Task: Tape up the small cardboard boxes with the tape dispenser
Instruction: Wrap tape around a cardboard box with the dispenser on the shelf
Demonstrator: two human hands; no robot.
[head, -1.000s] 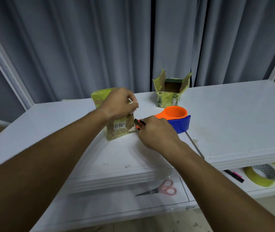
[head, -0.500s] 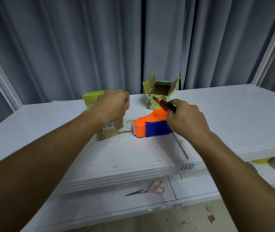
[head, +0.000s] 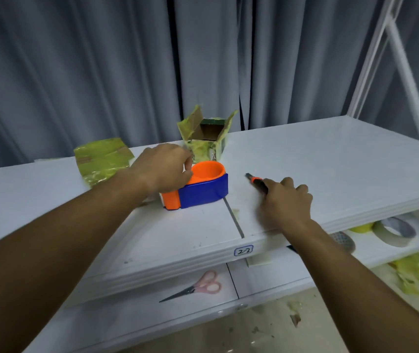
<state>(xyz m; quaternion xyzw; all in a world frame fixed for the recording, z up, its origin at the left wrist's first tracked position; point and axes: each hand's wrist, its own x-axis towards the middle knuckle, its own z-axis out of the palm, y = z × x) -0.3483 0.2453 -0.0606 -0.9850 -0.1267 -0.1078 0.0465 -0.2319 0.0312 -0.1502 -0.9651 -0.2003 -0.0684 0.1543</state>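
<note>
While your left hand [head: 164, 168] curls its fingers round the orange-and-blue plastic tape dispenser [head: 198, 187], your right hand [head: 286, 200] grips the orange-black utility knife [head: 257, 181] on the worktop [head: 330, 159]; next, probably carry the dispenser to the open-flapped cardboard box [head: 207, 138].

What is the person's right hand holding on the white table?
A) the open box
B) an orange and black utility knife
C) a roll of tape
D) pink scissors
B: the right hand grips the utility knife on the table; the scissors lie on the shelf below.
</note>
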